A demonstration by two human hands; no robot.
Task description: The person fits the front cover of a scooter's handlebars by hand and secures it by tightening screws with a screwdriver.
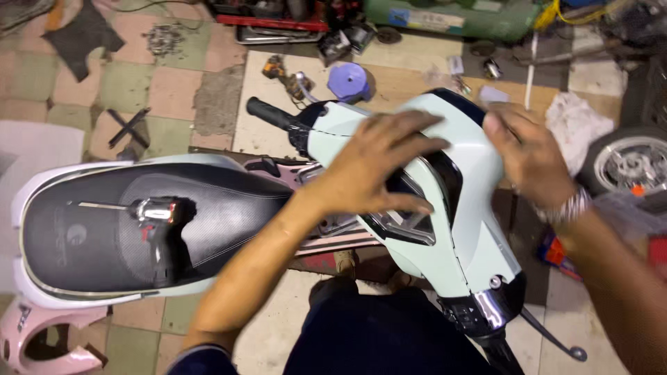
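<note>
head: worn on head, looks steeply down, close over handlebar cover [445, 187]; seat [139, 229] left, floor far.

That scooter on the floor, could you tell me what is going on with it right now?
A person stands over the scooter with both hands on its pale green handlebar cover. The left hand lies flat over the top; the right hand presses its far side. A power drill lies on the black seat.
</note>
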